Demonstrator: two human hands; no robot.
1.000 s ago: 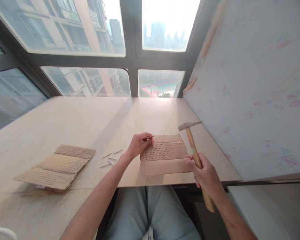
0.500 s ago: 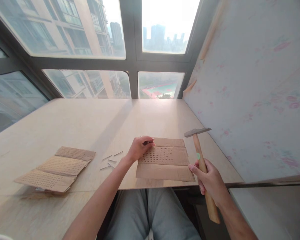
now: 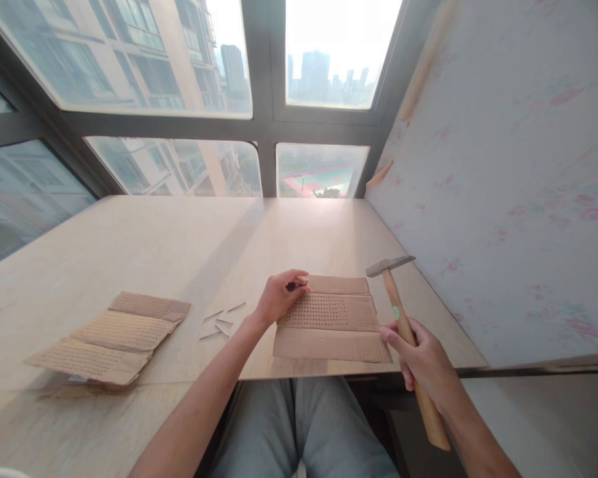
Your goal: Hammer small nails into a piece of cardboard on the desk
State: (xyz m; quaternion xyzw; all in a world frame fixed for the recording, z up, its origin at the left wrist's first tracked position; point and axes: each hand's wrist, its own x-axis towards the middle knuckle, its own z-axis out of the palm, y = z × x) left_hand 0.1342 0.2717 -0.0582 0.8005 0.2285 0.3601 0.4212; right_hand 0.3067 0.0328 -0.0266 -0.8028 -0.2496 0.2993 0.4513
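My right hand [image 3: 425, 355] is wrapped around the wooden handle of a hammer [image 3: 397, 305], its metal head raised beyond the right edge of a cardboard sheet [image 3: 361, 312]. Rows of small holes cover the sheet's middle panel. At its far left corner, my left hand [image 3: 282, 295] pinches a nail, mostly hidden by the fingers, close above the cardboard. Several loose nails [image 3: 223, 322] lie on the table to the left of that hand.
Another folded cardboard piece [image 3: 114, 335], full of holes, rests on the wooden table [image 3: 179, 239] at left. A papered wall [image 3: 503, 199] rises along the right side, and windows [image 3: 169, 166] stand behind the table. A white rim [image 3: 2, 473] shows at bottom left.
The hammer and my right hand have shifted slightly, the handle's end swinging down and right. My left fingers stay at the same corner, and the nail's top has dropped from sight between them.
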